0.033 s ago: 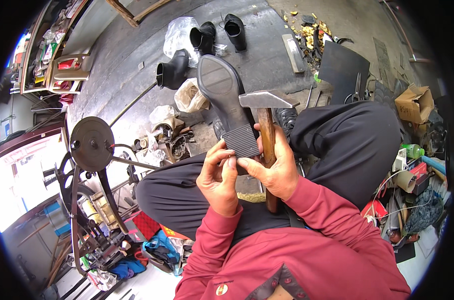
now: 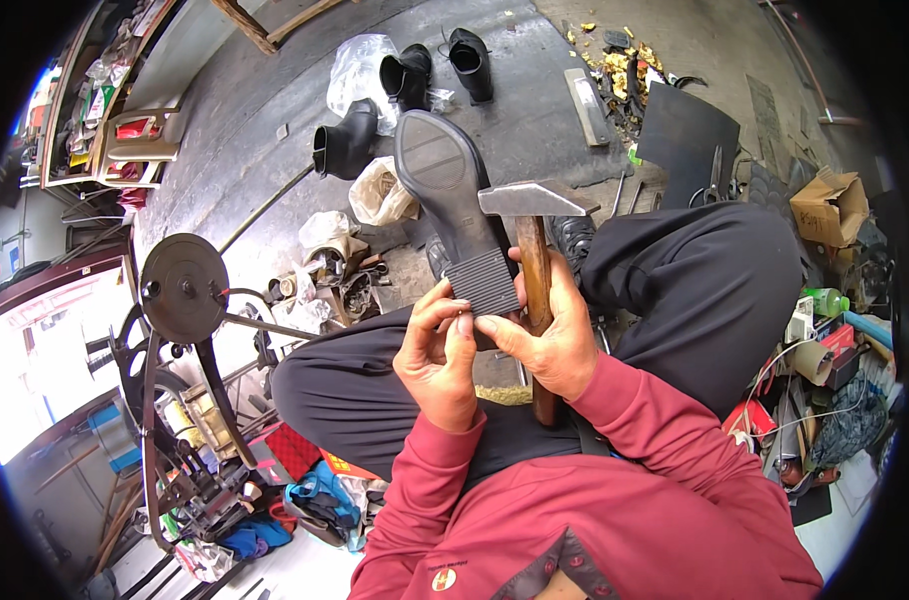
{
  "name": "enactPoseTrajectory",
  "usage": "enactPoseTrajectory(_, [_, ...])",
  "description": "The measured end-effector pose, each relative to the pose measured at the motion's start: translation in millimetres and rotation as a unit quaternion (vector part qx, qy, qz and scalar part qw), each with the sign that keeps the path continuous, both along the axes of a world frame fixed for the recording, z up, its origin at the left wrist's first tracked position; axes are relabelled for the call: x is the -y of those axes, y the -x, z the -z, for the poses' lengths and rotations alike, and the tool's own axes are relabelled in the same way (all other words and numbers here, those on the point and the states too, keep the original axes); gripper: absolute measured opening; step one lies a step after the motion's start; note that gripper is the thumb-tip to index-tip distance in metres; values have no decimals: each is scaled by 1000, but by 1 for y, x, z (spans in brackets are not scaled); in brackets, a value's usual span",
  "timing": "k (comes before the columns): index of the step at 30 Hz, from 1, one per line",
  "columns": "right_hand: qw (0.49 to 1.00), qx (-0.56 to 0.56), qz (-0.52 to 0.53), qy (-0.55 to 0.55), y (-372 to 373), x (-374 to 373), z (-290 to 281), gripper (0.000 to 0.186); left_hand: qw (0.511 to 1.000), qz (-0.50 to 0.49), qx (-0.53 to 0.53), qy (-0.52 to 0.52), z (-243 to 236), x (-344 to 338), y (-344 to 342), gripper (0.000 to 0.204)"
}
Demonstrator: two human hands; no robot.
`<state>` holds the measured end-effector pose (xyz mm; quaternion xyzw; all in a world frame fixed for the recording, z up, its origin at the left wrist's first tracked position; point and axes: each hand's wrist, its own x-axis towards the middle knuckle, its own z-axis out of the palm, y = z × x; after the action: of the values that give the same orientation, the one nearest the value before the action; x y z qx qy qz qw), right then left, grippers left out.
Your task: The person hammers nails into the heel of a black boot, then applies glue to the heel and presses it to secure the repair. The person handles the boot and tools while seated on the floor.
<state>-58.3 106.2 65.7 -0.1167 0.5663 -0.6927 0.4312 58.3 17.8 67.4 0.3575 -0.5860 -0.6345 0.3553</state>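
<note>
A black shoe (image 2: 437, 160) stands sole up between my knees, its ribbed heel (image 2: 483, 284) toward me. My right hand (image 2: 555, 335) is wrapped round the wooden handle of a hammer (image 2: 535, 200), whose metal head is upward beside the sole. Its thumb touches the near edge of the heel. At the heel's near left corner, my left hand (image 2: 440, 355) has its thumb and fingers pinched together. Whatever is between those fingertips is too small to make out. What supports the shoe underneath is mostly hidden.
Several black boots (image 2: 347, 140) stand ahead near a clear plastic bag (image 2: 363, 70). A cast-metal machine with a round wheel (image 2: 185, 288) is at my left. Scissors (image 2: 713, 178) lie on a black sheet (image 2: 687, 135) at right, near a cardboard box (image 2: 830, 208) and piled clutter.
</note>
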Motion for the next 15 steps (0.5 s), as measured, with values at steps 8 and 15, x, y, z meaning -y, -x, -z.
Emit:
enactPoseTrajectory(8, [997, -72, 4, -19, 14, -17, -9, 50, 998, 17, 41, 43, 2, 3, 1, 21])
enactPoseTrajectory(15, [937, -295, -177, -65, 53, -52, -68, 51, 998, 25, 35, 46, 5, 8, 5, 17])
